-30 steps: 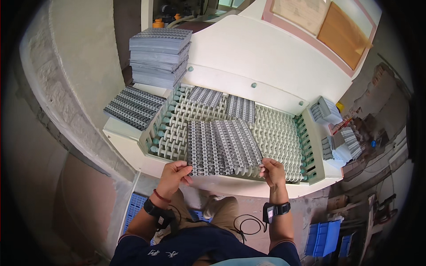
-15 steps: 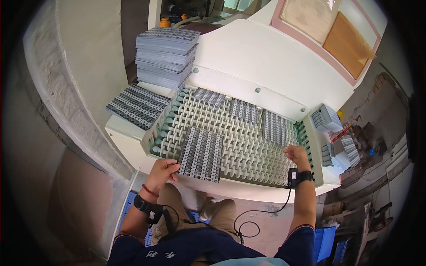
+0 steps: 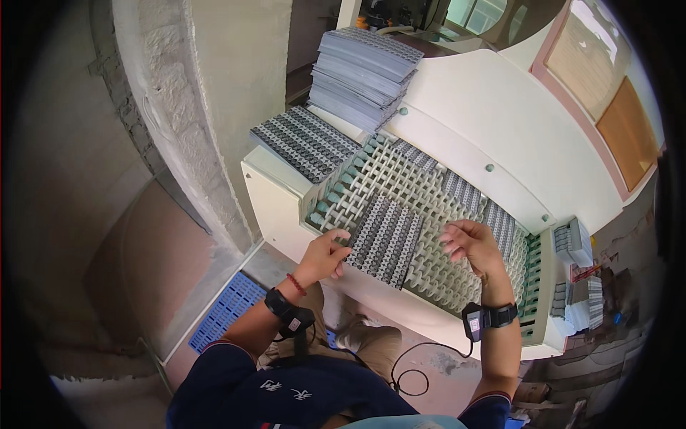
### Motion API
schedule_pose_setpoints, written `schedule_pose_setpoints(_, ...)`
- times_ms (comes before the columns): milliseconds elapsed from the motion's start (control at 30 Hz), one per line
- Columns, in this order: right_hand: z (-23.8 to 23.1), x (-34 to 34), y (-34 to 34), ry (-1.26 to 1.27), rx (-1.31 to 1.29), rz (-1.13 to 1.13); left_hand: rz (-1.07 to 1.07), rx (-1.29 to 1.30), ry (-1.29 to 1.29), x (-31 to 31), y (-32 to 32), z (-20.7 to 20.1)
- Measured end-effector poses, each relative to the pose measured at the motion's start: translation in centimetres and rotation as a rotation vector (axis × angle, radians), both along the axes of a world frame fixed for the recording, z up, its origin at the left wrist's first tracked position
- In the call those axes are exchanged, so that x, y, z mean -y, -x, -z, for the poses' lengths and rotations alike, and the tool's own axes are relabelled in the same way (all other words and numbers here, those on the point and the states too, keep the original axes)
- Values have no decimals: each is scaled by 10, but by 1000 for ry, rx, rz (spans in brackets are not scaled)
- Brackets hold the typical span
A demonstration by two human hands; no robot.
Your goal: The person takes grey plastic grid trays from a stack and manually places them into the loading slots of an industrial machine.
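Observation:
A flat panel (image 3: 384, 242), dark with rows of pale repeated shapes like a circuit board sheet, lies on the near left part of a white roller conveyor (image 3: 446, 277). My left hand (image 3: 323, 256) is at the panel's near left edge, thumb and fingers closed on it. Over the rollers to the right of that panel hovers my right hand (image 3: 471, 245), fingers loosely bent and apart, holding nothing. Several like panels lie along the conveyor's far side, among them one in the middle (image 3: 461, 191); my right hand partly hides the rightmost (image 3: 500, 225).
A tall stack of grey panels (image 3: 364, 75) stands at the back left, with patterned panels (image 3: 306, 143) on the ledge before it. Pale bundles (image 3: 573, 242) sit at the machine's right end. A white cover (image 3: 493, 114) rises behind the rollers. A cable (image 3: 411, 375) hangs from my right wrist.
The view has swung left, so the machine appears farther right. My right hand has moved from the rollers' right end toward the near panel. My left hand stays at that panel's edge.

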State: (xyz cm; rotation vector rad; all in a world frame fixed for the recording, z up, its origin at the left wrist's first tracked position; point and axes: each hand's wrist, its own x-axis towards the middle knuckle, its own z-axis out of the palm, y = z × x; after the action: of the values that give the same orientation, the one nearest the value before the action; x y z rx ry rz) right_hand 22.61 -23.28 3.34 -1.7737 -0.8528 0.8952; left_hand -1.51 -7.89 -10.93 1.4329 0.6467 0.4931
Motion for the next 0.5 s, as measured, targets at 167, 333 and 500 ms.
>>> schedule_pose_setpoints(167, 5, -104, 42, -25, 193, -279, -13, 1, 21, 1, 1, -1)
schedule_pose_setpoints(333, 23, -187, 45, 10, 496, -306, 8, 3, 16, 4, -3, -7)
schedule_pose_setpoints(500, 26, -216, 67, 104, 939, -410, -10, 5, -1, 2, 3, -8)
